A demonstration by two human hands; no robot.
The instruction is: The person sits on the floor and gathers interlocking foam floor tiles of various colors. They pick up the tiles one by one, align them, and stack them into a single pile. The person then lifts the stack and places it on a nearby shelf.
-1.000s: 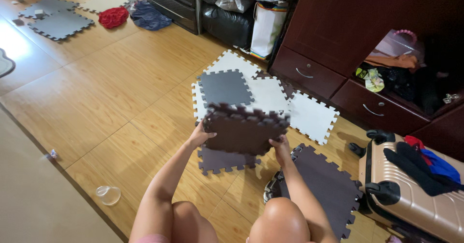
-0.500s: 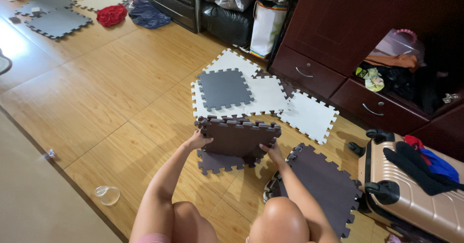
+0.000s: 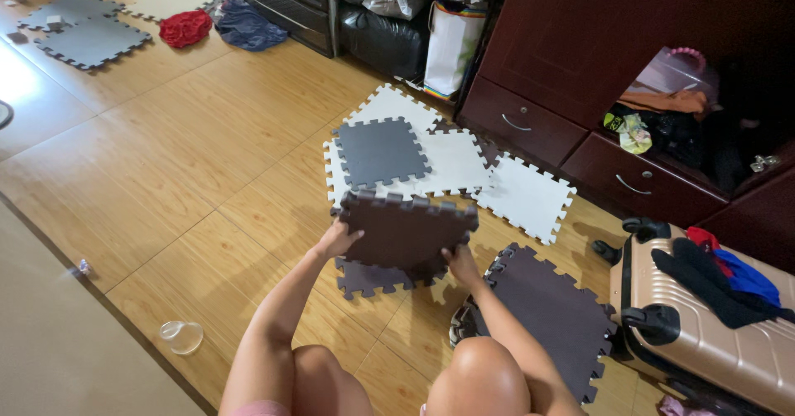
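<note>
Two hands hold one dark brown foam tile (image 3: 407,232) above the wooden floor (image 3: 166,176), tilted toward me, and I watch it from the head camera. The left hand (image 3: 338,239) grips its left edge and the right hand (image 3: 460,261) grips its lower right corner, both closed on the foam. The fingers behind the tile are hidden, so I cannot see how far they wrap. Below the held tile lies a grey-brown tile (image 3: 370,277), mostly covered by it; only the toothed lower edge shows. Just beyond it, white tiles (image 3: 464,163) lie joined on the floor, with a grey tile (image 3: 380,151) resting on top of them. At the right knee is another dark tile (image 3: 551,312), and something patterned under its left edge is hard to make out. A beige suitcase (image 3: 712,341) with dark clothes on it is cut off by the right border. A clear plastic cup (image 3: 181,336) lies on the floor near the left leg. Far away at upper left are more grey tiles (image 3: 83,39) and a red cloth (image 3: 185,28).
</note>
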